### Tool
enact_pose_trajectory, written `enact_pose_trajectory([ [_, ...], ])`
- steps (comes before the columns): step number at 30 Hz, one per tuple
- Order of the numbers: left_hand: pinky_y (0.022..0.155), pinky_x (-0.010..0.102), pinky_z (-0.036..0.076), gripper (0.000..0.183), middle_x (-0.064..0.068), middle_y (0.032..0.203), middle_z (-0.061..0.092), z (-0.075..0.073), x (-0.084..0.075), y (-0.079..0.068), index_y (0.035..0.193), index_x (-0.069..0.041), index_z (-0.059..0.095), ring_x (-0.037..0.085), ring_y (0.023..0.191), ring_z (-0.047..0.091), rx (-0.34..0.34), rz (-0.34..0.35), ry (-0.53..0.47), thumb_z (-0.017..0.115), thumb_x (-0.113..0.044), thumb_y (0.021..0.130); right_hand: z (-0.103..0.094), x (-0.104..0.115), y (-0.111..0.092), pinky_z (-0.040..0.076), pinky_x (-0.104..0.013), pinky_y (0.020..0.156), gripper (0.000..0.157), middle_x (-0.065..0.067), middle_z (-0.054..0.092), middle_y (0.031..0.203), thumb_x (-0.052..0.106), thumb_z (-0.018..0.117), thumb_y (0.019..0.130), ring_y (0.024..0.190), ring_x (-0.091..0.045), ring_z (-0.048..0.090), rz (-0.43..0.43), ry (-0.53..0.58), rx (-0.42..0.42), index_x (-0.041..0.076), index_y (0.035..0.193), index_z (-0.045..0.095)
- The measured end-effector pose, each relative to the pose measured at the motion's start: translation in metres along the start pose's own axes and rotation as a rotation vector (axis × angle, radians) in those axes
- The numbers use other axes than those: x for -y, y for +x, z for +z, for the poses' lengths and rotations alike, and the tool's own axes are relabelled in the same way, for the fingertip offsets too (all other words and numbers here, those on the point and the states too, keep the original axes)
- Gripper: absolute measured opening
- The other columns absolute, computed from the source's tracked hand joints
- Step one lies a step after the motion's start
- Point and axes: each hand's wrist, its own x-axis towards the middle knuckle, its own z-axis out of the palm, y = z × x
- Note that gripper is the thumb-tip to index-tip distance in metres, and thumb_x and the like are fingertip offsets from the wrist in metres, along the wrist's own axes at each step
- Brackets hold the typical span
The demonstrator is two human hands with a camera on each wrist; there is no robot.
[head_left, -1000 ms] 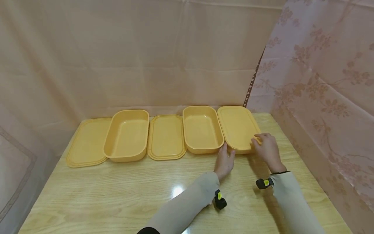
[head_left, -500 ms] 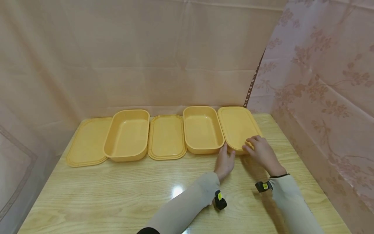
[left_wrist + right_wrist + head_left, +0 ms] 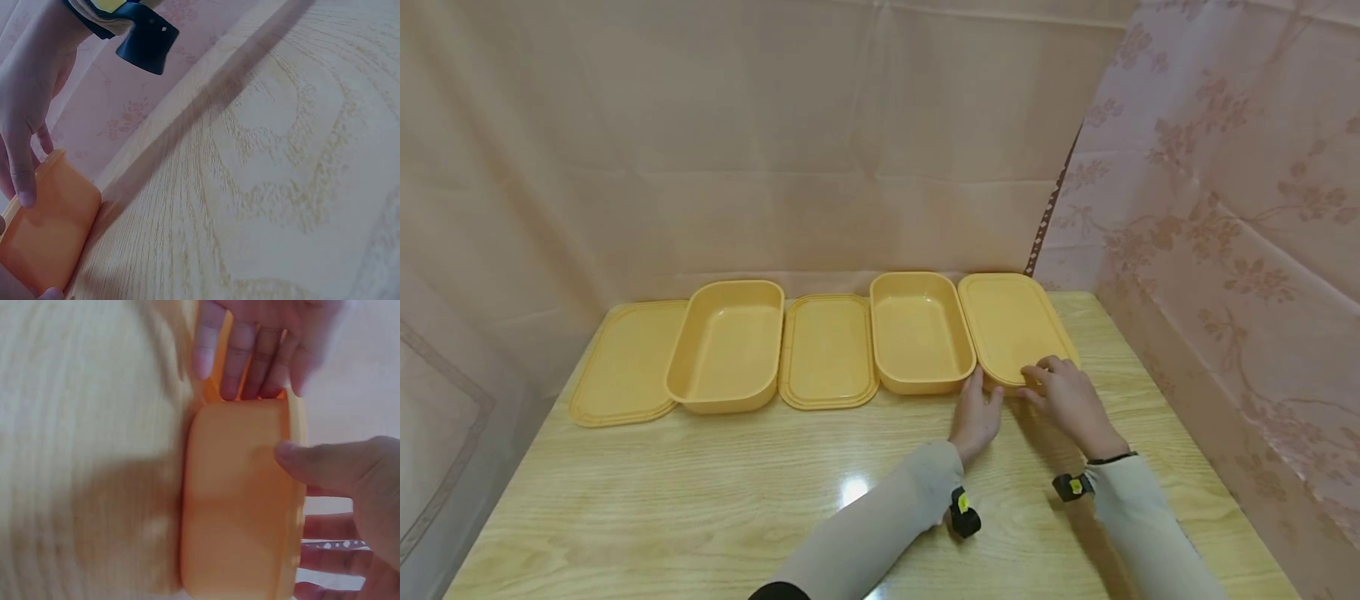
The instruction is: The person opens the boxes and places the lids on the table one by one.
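In the head view a yellow lid (image 3: 1011,321) covers the rightmost yellow food container (image 3: 231,500). At its near edge my right hand (image 3: 1067,402) pinches the rim: the right wrist view has the thumb (image 3: 297,456) against the rim's side and the fingers over the lid's top. My left hand (image 3: 976,418) touches the same container's near left corner, its fingers straight and partly tucked between it and the uncovered yellow container (image 3: 922,329) beside it. Only bits of the left hand's fingers show in the left wrist view.
Further left stand a flat yellow lid (image 3: 828,350), another uncovered container (image 3: 728,350) and a larger lid (image 3: 631,367), all in one row along the back of the wooden table (image 3: 700,508). A beige curtain (image 3: 737,142) hangs behind; a floral pink cloth (image 3: 1247,250) borders the right.
My right hand has slid from the lid's near right corner leftward along its near edge. The left hand has kept its place, and the containers look unmoved.
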Motion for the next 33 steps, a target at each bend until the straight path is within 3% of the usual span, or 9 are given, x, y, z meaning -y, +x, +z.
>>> enact_pose_trajectory([
  [8,0.118,0.043,0.032,0.058,0.014,0.155,0.036,0.001,-0.003,0.0,0.152,-0.005,0.031,0.029,0.143,0.036,-0.009,-0.012,0.014,0.049,-0.028,0.102,0.004,0.002,-0.004,0.051,-0.049,0.064,0.027,-0.017,0.066,0.093,0.015,0.081,0.077,0.082,-0.036,0.06,-0.008,-0.027,-0.1,0.002,0.099,0.074],
  [20,0.118,0.044,0.032,0.06,0.018,0.154,0.037,0.003,0.0,0.001,0.151,-0.002,0.031,0.031,0.142,0.037,-0.036,-0.01,0.021,0.051,-0.027,0.101,0.012,-0.002,-0.005,0.054,-0.047,0.063,0.024,-0.015,0.069,0.086,0.011,0.085,0.07,0.081,-0.035,0.06,-0.114,-0.032,-0.258,0.003,0.091,0.075],
  [33,0.117,0.043,0.032,0.06,0.018,0.153,0.04,0.005,0.002,0.004,0.15,-0.003,0.033,0.031,0.141,0.038,-0.063,-0.017,0.032,0.051,-0.031,0.1,0.015,-0.006,-0.006,0.055,-0.048,0.065,0.023,-0.013,0.071,0.089,0.017,0.082,0.075,0.087,-0.033,0.059,-0.084,-0.032,-0.263,0.005,0.093,0.076],
])
